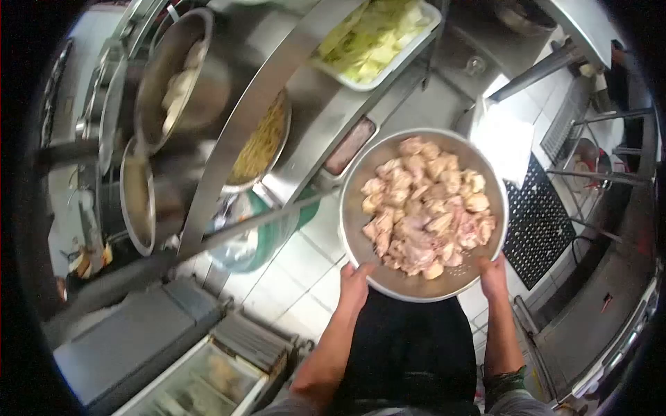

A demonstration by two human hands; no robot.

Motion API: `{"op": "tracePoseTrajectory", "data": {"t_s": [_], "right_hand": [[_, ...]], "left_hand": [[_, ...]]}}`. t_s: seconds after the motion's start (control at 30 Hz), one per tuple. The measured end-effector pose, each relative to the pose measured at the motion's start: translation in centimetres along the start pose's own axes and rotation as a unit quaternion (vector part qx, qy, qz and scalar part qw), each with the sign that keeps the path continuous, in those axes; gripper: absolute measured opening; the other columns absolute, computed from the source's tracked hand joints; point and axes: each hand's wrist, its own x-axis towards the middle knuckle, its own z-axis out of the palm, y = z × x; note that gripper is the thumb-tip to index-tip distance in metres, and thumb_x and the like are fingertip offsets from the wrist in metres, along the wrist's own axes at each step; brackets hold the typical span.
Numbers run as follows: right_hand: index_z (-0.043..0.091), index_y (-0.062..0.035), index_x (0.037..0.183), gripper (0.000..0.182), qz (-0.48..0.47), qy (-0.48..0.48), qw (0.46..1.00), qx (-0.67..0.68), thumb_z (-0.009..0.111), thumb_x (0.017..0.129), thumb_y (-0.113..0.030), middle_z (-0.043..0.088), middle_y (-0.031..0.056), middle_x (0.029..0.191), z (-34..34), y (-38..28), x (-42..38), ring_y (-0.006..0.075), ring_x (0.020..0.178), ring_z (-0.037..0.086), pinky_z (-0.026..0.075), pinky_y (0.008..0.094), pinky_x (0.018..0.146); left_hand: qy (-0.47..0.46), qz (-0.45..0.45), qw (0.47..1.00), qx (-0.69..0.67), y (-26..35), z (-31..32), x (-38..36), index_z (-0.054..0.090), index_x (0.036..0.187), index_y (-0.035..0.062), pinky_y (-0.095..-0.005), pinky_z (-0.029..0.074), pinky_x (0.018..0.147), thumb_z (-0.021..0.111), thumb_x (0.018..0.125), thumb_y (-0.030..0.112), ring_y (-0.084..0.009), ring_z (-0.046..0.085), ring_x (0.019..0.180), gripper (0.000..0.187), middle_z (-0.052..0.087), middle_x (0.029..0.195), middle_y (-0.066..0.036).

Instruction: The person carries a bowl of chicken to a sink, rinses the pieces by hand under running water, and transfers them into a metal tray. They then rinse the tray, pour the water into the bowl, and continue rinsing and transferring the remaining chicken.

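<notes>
In front of my body I carry a large metal colander (451, 277), its small holes showing near the lower right. Pale pinkish meat pieces (430, 201), which look like chicken, are heaped in it. My left hand (354, 283) grips the near left of the rim, thumb on top. On the near right of the rim, my right hand (493, 276) holds on in the same way. The fingers under the rim are hidden on both sides.
To the left, a steel shelf (267, 76) runs past large metal bowls (198, 104) and a bowl of yellowish strips (260, 149). A white tray of cut greens (374, 45) stands ahead. A green bin (260, 239) is below. A black perforated mat (538, 222) lies right.
</notes>
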Motion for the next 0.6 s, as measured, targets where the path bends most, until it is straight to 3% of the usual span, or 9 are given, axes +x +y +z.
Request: {"op": "tracePoseTrajectory", "data": {"t_s": [0.2,0.23,0.37,0.43,0.6], "right_hand": [[0.04,0.0011,0.13,0.055,0.01,0.047,0.999,0.013,0.053,0.077,0.001,0.056,0.0139,0.119,-1.0,-4.4,-11.8,0.0228,0.103,0.058,0.048,0.0343,0.089],[0.039,0.0009,0.131,0.056,0.028,0.036,0.999,0.007,0.053,0.077,0.001,0.056,0.0143,0.119,-2.4,-5.3,-8.7,0.0231,0.103,0.058,0.048,0.0345,0.089],[0.035,0.0045,0.133,0.054,0.027,-0.02,0.999,-0.017,0.051,0.082,-0.002,0.054,0.0155,0.119,-4.2,-8.2,-9.9,0.0226,0.104,0.056,0.046,0.033,0.091],[0.034,0.0052,0.134,0.057,0.05,-0.025,0.998,-0.013,0.05,0.079,0.002,0.052,0.0169,0.122,-4.5,-8.9,-9.2,0.0234,0.105,0.055,0.046,0.0339,0.092],[0.036,0.0027,0.134,0.065,0.093,-0.142,0.985,0.045,0.05,0.071,0.006,0.052,0.0178,0.125,-5.3,-9.8,-5.5,0.0285,0.107,0.058,0.05,0.038,0.091]], "left_hand": [[-0.017,0.018,1.0,-0.008,1.9,-2.3,-10.4,0.064,0.101,-0.003,-0.028,0.049,0.077,0.058,0.083,0.001,-0.0142,0.062,0.081,0.02,0.067,0.092,-0.006],[-0.001,-0.004,1.0,-0.005,1.5,0.0,-9.2,0.064,0.101,-0.0031,-0.0282,0.049,0.077,0.058,0.083,0.001,-0.0143,0.062,0.081,0.02,0.067,0.092,-0.006],[0.06,-0.019,0.998,-0.012,3.1,1.9,-14.2,0.064,0.105,-0.0045,-0.0298,0.05,0.08,0.059,0.082,-0.001,-0.0168,0.063,0.086,0.024,0.068,0.097,-0.008],[0.078,-0.003,0.997,-0.012,3.1,2.6,-15.6,0.063,0.107,-0.0047,-0.0304,0.05,0.081,0.059,0.082,-0.001,-0.0174,0.064,0.088,0.026,0.068,0.1,-0.009],[0.156,0.049,0.986,0.015,4.0,6.5,-19.0,0.063,0.109,-0.0046,-0.0306,0.05,0.081,0.058,0.082,-0.001,-0.0173,0.063,0.089,0.028,0.067,0.1,-0.01]]}}
